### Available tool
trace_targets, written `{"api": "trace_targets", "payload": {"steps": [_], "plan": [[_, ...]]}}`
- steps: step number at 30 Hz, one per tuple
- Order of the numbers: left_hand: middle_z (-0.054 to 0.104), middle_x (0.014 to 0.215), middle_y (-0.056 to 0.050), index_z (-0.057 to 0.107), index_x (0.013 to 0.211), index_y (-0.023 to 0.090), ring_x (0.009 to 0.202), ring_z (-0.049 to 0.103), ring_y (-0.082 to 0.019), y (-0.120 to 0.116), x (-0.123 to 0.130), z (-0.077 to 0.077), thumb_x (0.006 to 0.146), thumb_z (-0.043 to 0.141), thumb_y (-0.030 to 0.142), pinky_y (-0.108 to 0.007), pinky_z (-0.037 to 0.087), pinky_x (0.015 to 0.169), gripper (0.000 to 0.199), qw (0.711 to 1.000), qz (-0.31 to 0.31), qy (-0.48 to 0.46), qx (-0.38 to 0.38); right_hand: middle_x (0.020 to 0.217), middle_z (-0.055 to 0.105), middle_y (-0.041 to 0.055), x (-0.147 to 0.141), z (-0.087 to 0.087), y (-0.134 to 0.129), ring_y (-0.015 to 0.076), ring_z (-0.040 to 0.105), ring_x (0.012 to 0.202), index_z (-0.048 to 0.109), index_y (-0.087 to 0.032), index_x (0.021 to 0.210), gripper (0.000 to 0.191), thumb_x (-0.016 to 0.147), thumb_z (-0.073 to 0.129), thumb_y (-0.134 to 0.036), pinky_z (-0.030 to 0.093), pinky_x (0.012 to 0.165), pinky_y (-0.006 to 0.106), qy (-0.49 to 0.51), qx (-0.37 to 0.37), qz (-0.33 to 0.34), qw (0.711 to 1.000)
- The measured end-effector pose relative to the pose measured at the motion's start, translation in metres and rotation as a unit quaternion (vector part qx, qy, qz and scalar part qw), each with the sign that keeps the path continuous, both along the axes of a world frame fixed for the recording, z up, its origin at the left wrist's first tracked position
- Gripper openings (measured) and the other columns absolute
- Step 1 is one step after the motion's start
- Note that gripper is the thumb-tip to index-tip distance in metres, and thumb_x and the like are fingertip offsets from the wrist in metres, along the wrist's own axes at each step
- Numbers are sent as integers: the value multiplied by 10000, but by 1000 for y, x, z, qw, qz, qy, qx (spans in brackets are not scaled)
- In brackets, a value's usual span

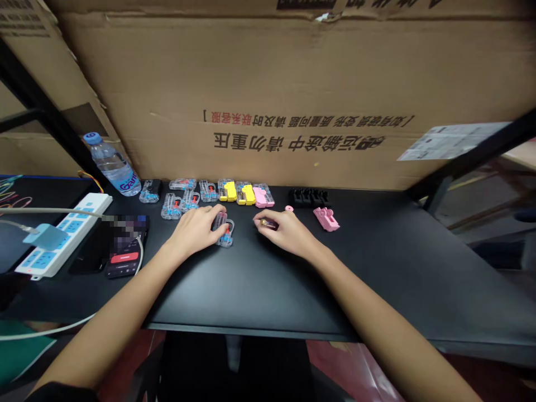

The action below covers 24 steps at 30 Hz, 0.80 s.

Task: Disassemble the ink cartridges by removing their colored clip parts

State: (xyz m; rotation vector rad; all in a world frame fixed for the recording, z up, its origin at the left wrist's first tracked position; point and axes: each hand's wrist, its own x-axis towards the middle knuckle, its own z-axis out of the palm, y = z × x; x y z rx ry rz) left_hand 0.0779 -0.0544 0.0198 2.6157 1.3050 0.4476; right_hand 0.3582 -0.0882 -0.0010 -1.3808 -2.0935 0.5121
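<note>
My left hand is closed over a small clear plastic toy with red and blue parts inside, which lies on the black table. My right hand, a short way to the right, pinches a small dark piece with a gold-coloured end; its kind I cannot make out. Beyond my hands stand several similar clear toys, some with yellow inserts and one with a pink insert. A small pink ring and a pink plastic part lie right of my right hand.
A row of black plastic parts sits at the back, against a large cardboard sheet. Left are a water bottle, a white power strip with a cable, and a phone. The table's front edge runs below my arms.
</note>
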Motion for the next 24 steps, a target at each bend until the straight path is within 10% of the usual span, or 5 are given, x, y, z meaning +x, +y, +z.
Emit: {"api": "trace_targets", "payload": {"steps": [10, 24], "plan": [[786, 993, -62, 720, 1063, 238, 909, 716, -259, 15, -12, -4, 1029, 450, 133, -356, 467, 799, 292, 999, -29, 4, 37, 1625, 574, 174, -15, -8, 5, 353, 733, 1233, 728, -208, 1329, 389, 1008, 554, -342, 586, 925, 488, -138, 83, -127, 979], [734, 912, -75, 683, 918, 209, 919, 685, -280, 14, -6, -14, 1011, 646, 260, -405, 491, 860, 113, 998, -53, 13, 24, 1545, 659, 94, -13, 0, 0, 309, 765, 1020, 761, -273, 1265, 326, 971, 627, -315, 601, 743, 400, -204, 76, -143, 965]]}}
